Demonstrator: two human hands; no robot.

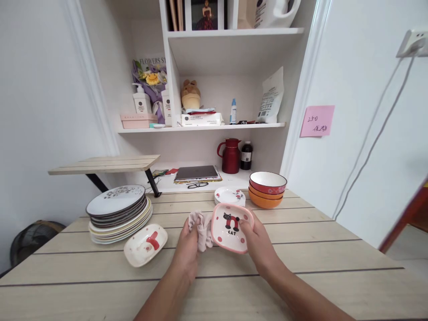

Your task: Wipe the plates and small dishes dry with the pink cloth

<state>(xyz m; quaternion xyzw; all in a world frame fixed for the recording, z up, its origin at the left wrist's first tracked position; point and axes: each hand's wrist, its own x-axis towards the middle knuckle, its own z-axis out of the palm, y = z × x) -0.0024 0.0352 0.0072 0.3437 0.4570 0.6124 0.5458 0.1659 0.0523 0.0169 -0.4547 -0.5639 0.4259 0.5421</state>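
Observation:
Above the table, my right hand (257, 240) grips the right side of a pink-rimmed square dish (224, 240) with a cat picture and pink dots. Its thumb lies on the inner face, and the dish is tilted toward me. A crumpled pale pink cloth (203, 232) is bunched in my left hand (187, 245), whose fingers are closed around it. The cloth is right beside the dish's left edge; whether they touch I cannot tell. To the left, a cream dish (138, 249) with a red design rests on the table.
Stacked plates (117, 205) stand at the left under a small raised shelf (110, 164). Small floral plates (230, 195) sit behind the held dish. Stacked bowls (267, 191) are at the back right, near a red thermos jug (230, 156), a dark bottle (246, 156) and a laptop (196, 172).

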